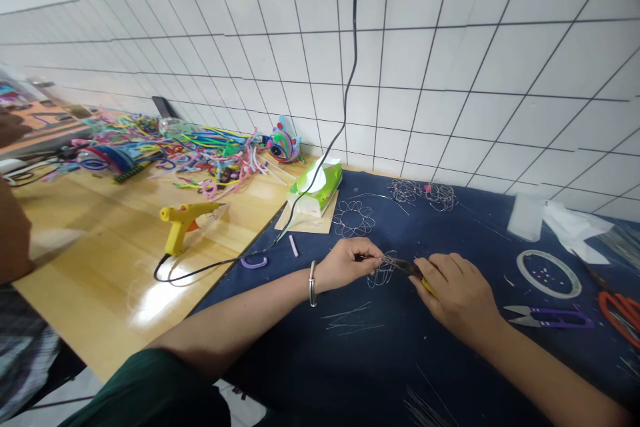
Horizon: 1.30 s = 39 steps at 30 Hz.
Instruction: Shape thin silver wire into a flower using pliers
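My left hand point(350, 263) pinches a small wire flower frame point(383, 275) made of thin looped wire. Yellow-handled pliers point(428, 285) are gripped in my right hand point(457, 290), and their dark jaws meet the wire right beside my left fingertips. Whether the jaws are fully closed on the wire is too small to tell. Just behind my left hand, a flower-shaped wire ring point(354, 219) lies flat on the dark blue cloth point(320, 347). Several short cut wires point(353, 318) are scattered in front of my hands, and a bundle of longer wires point(425, 407) lies near the front edge.
Right of me are purple snips point(550, 317), orange-handled scissors point(620, 313) and a tape ring point(523, 267). Wire flowers point(440, 197) and a tissue pack point(315, 188) stand behind. A yellow glue gun point(183, 223), its black cord and colourful pipe cleaners point(215, 153) lie left, where another person sits.
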Each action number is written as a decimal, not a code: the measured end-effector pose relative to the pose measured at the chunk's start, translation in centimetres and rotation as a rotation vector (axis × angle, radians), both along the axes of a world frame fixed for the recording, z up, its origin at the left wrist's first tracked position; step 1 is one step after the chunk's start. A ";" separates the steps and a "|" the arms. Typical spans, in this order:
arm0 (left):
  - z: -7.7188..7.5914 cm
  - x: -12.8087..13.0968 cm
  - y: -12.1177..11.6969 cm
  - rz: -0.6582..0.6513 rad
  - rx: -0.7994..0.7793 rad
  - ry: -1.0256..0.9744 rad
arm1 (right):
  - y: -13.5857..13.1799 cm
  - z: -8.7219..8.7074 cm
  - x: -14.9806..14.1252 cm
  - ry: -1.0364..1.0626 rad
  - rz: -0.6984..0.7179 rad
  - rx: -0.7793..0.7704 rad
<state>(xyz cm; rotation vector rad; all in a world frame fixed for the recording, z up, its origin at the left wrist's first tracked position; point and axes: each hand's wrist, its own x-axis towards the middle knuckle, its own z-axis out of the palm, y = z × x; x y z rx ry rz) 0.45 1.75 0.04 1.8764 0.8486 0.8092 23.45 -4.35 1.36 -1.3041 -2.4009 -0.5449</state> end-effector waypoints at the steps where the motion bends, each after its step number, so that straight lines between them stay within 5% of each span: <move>1: 0.0 0.0 0.0 0.007 0.012 0.010 | 0.0 0.1 -0.1 0.003 -0.001 -0.003; 11: -0.3 0.6 -0.5 0.110 0.243 0.088 | -0.6 0.7 -0.9 -0.003 -0.037 -0.012; 39: -0.7 0.7 -0.5 0.115 0.287 0.136 | -1.0 -0.1 -0.8 -0.178 -0.038 0.131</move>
